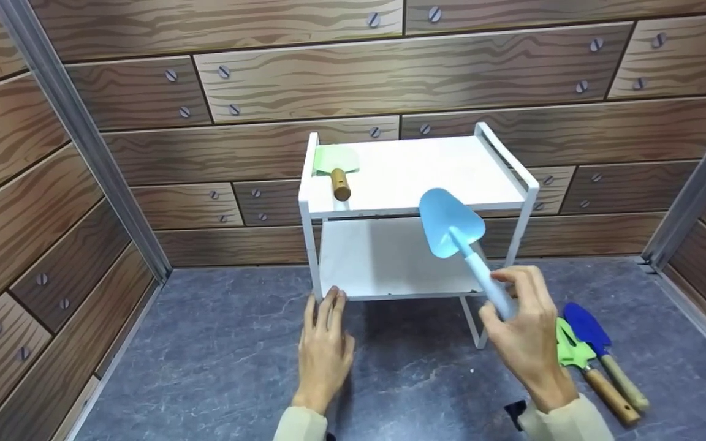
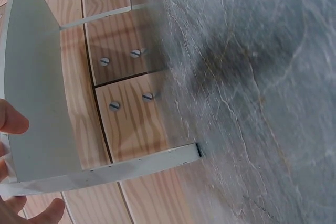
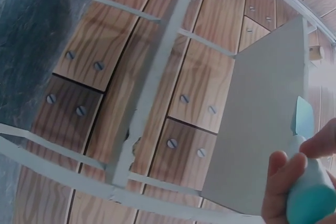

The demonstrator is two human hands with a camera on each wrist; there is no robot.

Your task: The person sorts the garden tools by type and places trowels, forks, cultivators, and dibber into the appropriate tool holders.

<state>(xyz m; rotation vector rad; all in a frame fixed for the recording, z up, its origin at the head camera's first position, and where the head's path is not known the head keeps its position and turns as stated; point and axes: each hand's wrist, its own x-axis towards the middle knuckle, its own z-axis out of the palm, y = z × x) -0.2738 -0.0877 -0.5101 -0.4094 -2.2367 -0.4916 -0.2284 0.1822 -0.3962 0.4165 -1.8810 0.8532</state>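
A light blue garden trowel (image 1: 451, 220) is gripped by its handle in my right hand (image 1: 527, 331), blade pointing up and overlapping the front of the white two-tier shelf (image 1: 414, 171) in the head view. In the right wrist view, fingers and thumb wrap the pale handle (image 3: 310, 192). My left hand (image 1: 325, 349) has its fingers extended, fingertips right at the front left corner of the lower tier (image 1: 383, 257). A pale green scraper-like tool (image 1: 336, 158) with a wooden handle lies at the left of the top tier.
To the right on the grey marbled floor (image 1: 218, 355) lie a blue trowel (image 1: 586, 324) and a bright green hand tool (image 1: 573, 348), both with wooden handles. Wood-patterned walls (image 1: 353, 79) stand behind and at both sides, with metal posts (image 1: 89, 135) in the corners.
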